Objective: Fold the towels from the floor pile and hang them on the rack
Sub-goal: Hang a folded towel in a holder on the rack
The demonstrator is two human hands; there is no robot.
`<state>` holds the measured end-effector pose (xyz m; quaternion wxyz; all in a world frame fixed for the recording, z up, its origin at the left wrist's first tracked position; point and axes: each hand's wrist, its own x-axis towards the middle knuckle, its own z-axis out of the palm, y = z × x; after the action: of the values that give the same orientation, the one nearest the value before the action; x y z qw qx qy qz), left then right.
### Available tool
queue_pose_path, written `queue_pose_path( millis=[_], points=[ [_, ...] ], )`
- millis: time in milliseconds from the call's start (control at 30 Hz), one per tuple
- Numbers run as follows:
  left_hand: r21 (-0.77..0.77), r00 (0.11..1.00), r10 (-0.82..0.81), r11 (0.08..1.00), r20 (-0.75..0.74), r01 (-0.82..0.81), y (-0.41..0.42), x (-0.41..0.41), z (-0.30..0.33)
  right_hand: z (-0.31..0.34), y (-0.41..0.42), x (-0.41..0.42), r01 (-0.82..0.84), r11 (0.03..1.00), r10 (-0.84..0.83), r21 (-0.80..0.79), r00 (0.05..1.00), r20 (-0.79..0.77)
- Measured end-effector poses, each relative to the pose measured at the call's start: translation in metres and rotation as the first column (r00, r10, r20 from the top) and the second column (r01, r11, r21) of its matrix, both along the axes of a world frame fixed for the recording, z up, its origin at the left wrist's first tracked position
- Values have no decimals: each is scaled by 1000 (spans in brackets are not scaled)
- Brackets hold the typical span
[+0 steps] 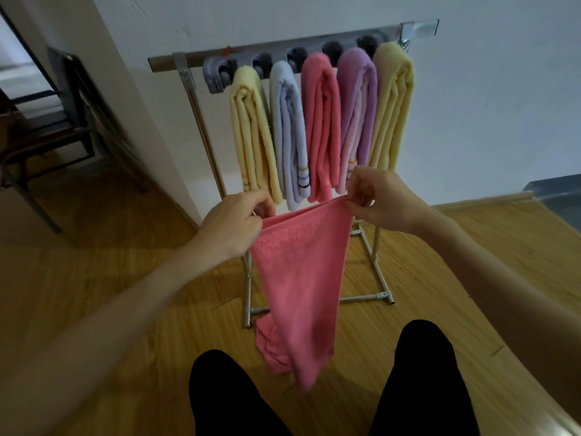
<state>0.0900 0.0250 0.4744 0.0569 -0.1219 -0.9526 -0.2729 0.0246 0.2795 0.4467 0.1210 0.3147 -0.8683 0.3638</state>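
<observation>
Head view only: your left hand (234,220) and right hand (375,201) each pinch a top corner of the coral-pink terry towel (298,278), fingers curled tight on the cloth. You hold it stretched between them in front of the metal floor-standing towel rack (195,96). Its lower end hangs bunched, at or just above the wooden floor (110,278) between your knees. Five folded towels already hang side by side along the rack's top bar, filling it from near the left end to the right end. The cloth looks soft, light and limp, so it will likely sag wherever unsupported. Keep hold at the corners and along the top hem; bring edges together to fold.
</observation>
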Motion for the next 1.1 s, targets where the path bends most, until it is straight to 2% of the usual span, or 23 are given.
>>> queue_pose_path(
  millis=[100, 200, 433, 667, 733, 767, 867, 933, 1000, 1067, 1100],
  points=[
    [35, 995, -67, 997, 74, 65, -1, 1, -4, -6, 0, -2, -3, 1000, 3, -9, 1000, 20],
    [86, 965, -224, 973, 137, 214, 3, 8, -8, -8, -2, -4, -21, 1000, 21, 15, 1000, 3],
    [-29, 828, -450, 874, 334, 486, 3, 20, -20, -13, -18, 0, -75, 995, 75, 70, 997, -4],
    [-156, 719, -540, 742, 437, 652, 20, 13, -15, -10, -33, 6, -113, 989, 119, 97, 991, -61],
    [-205, 706, -599, 689, 378, 695, 24, 9, -12, -11, -34, 6, -112, 989, 117, 95, 992, -51],
    [-267, 712, -638, 660, 295, 702, 26, 8, -13, -11, -33, 6, -105, 991, 109, 88, 993, -42],
    [-531, 668, -742, 591, -62, 607, 25, 6, -24, -11, -28, 4, -66, 996, 68, 56, 997, -39],
    [-601, 617, -752, 609, -231, 518, 27, 5, -29, -10, -23, 2, -37, 999, 37, 34, 999, -24],
    [-616, 554, -774, 605, -308, 504, 31, 0, -31, -9, -19, 2, -12, 999, 12, 30, 1000, -18],
    [-644, 486, -818, 554, -307, 527, 33, -6, -32, -8, -16, 2, -2, 999, 3, 43, 1000, -20],
    [-656, 480, -825, 543, -299, 525, 33, -8, -33, -9, -15, 2, -1, 999, 2, 50, 1000, -18]
  ],
)
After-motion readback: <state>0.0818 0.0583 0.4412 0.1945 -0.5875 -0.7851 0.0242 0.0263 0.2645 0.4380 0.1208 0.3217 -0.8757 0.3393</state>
